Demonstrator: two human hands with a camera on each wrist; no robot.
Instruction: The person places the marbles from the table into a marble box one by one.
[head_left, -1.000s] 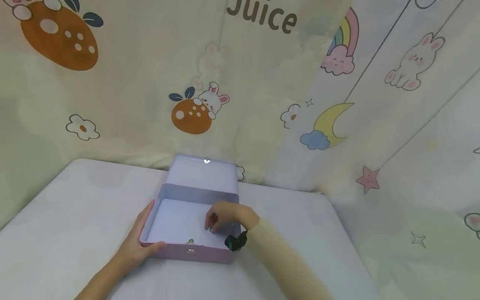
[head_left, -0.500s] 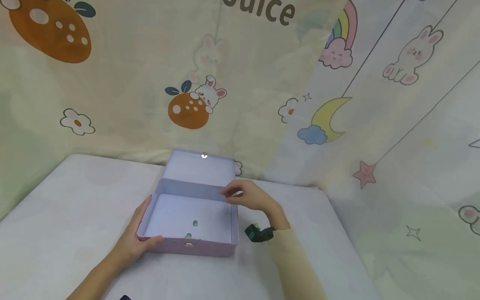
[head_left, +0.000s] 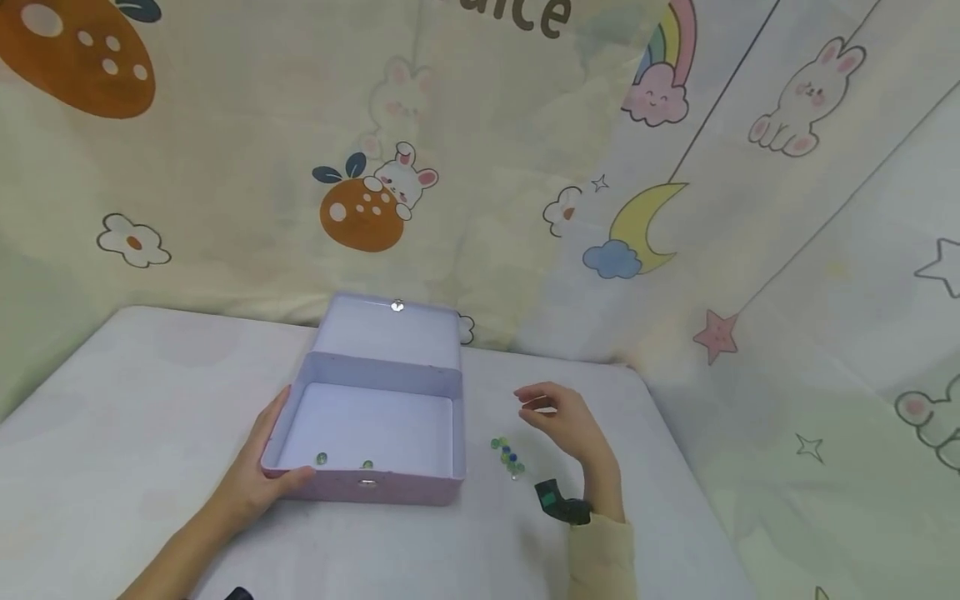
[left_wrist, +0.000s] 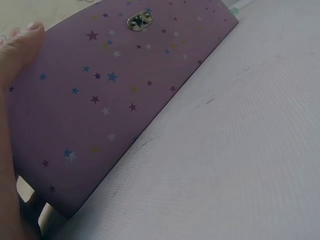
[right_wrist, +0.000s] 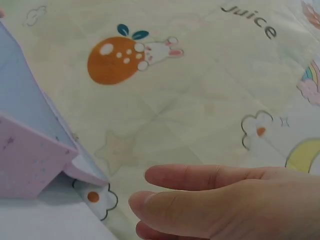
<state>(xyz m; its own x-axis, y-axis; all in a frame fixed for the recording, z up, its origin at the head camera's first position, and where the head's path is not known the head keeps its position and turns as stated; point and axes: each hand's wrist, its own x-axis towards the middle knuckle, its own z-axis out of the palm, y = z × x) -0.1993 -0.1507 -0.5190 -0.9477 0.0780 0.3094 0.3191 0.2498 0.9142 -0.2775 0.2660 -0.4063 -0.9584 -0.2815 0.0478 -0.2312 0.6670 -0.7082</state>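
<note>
A pink-purple tin box [head_left: 375, 489] with printed stars stands on the table, its lid [head_left: 386, 337] tipped back. My left hand [head_left: 251, 475] holds its left front corner, thumb on the front rim and fingers along the left side; in the left wrist view the thumb [left_wrist: 22, 47] lies near the top edge. Inside, close to the front wall, are two greenish glass marbles, a left marble [head_left: 322, 458] and a right marble [head_left: 367, 464]. To the right of the box, my right hand [head_left: 566, 421] hovers with fingers extended and nothing visible between them.
Several green and blue marbles [head_left: 512, 457] lie clustered on the white table [head_left: 150, 400], between the box and my right wrist. A printed cloth [head_left: 495, 250] hangs behind the table's back edge. A dark object [head_left: 238, 593] shows at the bottom edge.
My right hand has moved from inside the box out to the right, uncovering the marble cluster. One marble in the box has rolled left. The left hand keeps its hold.
</note>
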